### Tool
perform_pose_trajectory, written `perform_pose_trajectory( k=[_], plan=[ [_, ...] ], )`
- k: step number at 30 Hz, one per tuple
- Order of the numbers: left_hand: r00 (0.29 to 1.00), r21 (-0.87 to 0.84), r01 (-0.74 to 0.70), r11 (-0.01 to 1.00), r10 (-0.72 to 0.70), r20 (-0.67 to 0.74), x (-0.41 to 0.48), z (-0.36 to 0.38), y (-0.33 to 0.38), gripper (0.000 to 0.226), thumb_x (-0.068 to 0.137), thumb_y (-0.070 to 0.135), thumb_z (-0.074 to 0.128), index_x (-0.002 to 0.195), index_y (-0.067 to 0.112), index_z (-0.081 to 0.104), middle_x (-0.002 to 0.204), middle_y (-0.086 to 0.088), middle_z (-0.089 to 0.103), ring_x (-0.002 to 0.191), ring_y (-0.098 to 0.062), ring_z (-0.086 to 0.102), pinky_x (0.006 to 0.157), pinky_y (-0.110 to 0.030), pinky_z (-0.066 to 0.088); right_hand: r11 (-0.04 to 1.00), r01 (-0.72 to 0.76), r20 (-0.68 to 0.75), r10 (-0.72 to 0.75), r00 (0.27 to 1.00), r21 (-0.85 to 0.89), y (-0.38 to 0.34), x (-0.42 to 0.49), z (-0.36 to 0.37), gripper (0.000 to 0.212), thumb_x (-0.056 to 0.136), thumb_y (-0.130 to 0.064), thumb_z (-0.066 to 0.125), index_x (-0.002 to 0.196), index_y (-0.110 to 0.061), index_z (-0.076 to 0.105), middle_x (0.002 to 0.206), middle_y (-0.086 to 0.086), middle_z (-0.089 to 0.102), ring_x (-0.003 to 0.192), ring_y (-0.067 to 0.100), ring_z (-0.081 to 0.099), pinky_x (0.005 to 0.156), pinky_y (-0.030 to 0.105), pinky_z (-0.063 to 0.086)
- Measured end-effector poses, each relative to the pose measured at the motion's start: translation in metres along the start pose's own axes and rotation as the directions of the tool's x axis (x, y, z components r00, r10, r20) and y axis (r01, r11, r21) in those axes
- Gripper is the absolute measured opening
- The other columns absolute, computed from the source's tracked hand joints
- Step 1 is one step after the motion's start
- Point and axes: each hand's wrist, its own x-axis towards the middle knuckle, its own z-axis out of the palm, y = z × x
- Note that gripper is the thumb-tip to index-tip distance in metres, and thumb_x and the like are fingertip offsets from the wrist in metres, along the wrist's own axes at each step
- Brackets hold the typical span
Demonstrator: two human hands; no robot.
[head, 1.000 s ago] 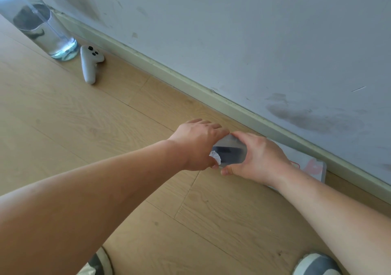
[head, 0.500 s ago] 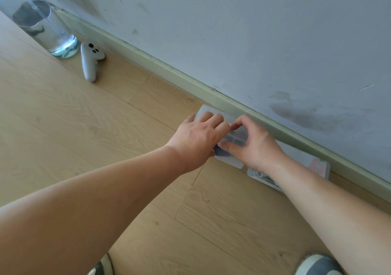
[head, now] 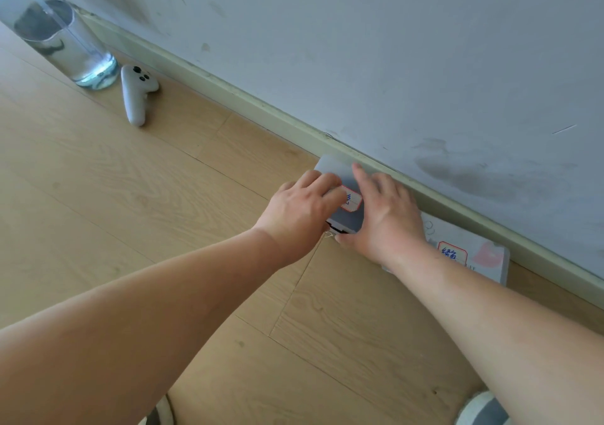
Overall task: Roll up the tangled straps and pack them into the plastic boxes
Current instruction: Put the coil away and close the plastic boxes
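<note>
Translucent plastic box [head: 336, 168] lies on the wooden floor [head: 163, 212] against the skirting board [head: 261, 107], just beside a second labelled box [head: 483, 258]. Left hand [head: 300, 212] and right hand [head: 385, 219] press flat on its lid, fingers fairly straight, gripping nothing. Well apart to the left are a white controller [head: 137, 98] and a water bottle [head: 65, 42].

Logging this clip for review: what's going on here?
A person crouches over a grey plastic box on the wooden floor, against the skirting board. The left hand and right hand rest on top of it, apparently pressing it closed. A dark gap shows at its front edge. A second labelled box lies beside it, on the right. A water bottle and white controller sit further left.
</note>
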Motion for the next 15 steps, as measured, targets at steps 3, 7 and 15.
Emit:
perform_pose_trajectory(
  k=[3,7,15],
  plan=[
    [0.997,0.029,-0.015,0.999,0.013,0.078,0.004,-0.002,-0.003,0.073,0.072,0.023,0.091,0.137,0.013,0.058,0.153,-0.013,0.05,0.144,-0.032,0.046,0.113,-0.042,0.043,0.996,-0.03,0.052,0.034,0.998,-0.082,-0.001,0.006,-0.002,0.128,0.064,-0.071,0.079,0.161,-0.033,0.005,0.153,0.003,0.031,0.141,0.031,0.035,0.12,0.049,0.028],
    [0.997,0.073,-0.024,0.997,0.018,0.08,0.01,-0.001,-0.003,0.08,0.065,0.028,0.097,0.133,0.007,0.063,0.142,-0.014,0.061,0.136,-0.032,0.056,0.106,-0.039,0.05,0.994,0.002,0.049,0.003,0.999,-0.11,0.001,0.013,-0.003,0.124,0.067,-0.07,0.078,0.162,-0.031,0.008,0.154,0.004,0.031,0.143,0.03,0.035,0.121,0.053,0.026],
    [0.998,0.091,-0.06,0.994,0.058,0.027,0.009,0.009,-0.012,0.061,0.077,0.029,0.089,0.13,0.011,0.066,0.146,-0.013,0.06,0.138,-0.03,0.055,0.1,-0.041,0.055,0.978,0.087,0.034,-0.082,0.996,-0.191,0.002,0.002,0.0,0.1,0.087,-0.06,0.067,0.163,-0.021,0.017,0.17,0.019,0.008,0.156,0.039,0.013,0.129,0.049,0.008]
  ],
)
